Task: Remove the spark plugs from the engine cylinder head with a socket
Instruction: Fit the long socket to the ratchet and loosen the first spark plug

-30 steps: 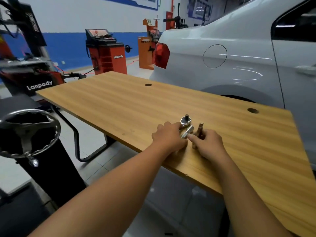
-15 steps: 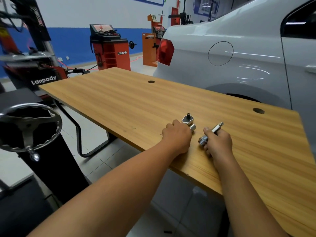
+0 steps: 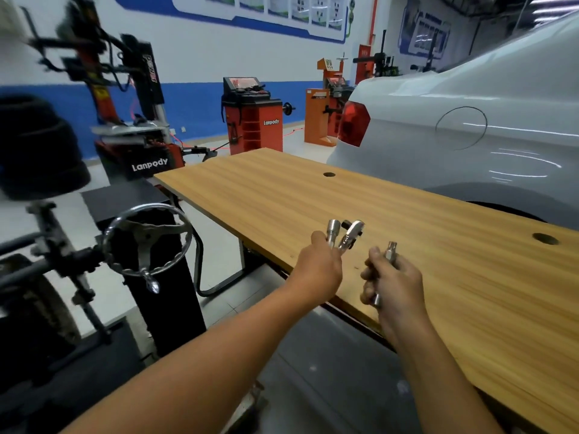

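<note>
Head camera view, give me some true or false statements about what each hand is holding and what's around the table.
1. The left hand holds a ratchet and a socket. True.
2. The right hand is empty. False: it grips a metal bit or extension.
3. Tools lie on the wooden table. False: both hands hold them above it.
4. A white car stands behind the table. True.

Wooden table [image 3: 360, 195] — two round holes, bare top
</note>
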{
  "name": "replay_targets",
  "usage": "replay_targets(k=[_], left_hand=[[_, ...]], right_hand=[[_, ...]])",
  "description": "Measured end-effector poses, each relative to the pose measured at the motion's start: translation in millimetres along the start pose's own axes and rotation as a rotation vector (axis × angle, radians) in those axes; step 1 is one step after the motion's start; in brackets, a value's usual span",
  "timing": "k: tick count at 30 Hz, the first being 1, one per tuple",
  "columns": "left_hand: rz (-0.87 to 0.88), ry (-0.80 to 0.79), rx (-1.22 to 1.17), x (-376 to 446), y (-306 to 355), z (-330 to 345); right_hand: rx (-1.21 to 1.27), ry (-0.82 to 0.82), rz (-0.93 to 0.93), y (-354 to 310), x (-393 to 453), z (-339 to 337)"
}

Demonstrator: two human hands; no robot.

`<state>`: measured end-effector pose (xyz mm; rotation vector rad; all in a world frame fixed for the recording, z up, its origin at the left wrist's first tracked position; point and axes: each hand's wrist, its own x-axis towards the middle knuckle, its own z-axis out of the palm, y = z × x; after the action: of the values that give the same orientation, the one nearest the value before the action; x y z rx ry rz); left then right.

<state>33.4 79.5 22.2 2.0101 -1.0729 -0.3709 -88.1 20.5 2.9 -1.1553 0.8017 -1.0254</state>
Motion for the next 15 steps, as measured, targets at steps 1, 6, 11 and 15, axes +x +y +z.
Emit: replay_targets(k=[1,6,11,15], left_hand=[[-0.005,0.061,-0.053,-9.4,-9.6,-19.0],[0.022,0.287,-0.259,-69.7,-78.4,-121.5],[0.082,0.533,-0.344,-144.1,-157.2,-214.8],[0.03,0.69,-0.328,-200.6,-206.1,-280.4]], right_hand=[[0.021,-0.059,-0.007,-0.3,-11.2,23.1],[0.089,-0.314,-0.074,1.7,-84.2,152.1],[0.023,-0.404,-0.212,25.4,-162.3,271.2],[0.025,-0.523,-0.277,43.1,-226.7,356.3]])
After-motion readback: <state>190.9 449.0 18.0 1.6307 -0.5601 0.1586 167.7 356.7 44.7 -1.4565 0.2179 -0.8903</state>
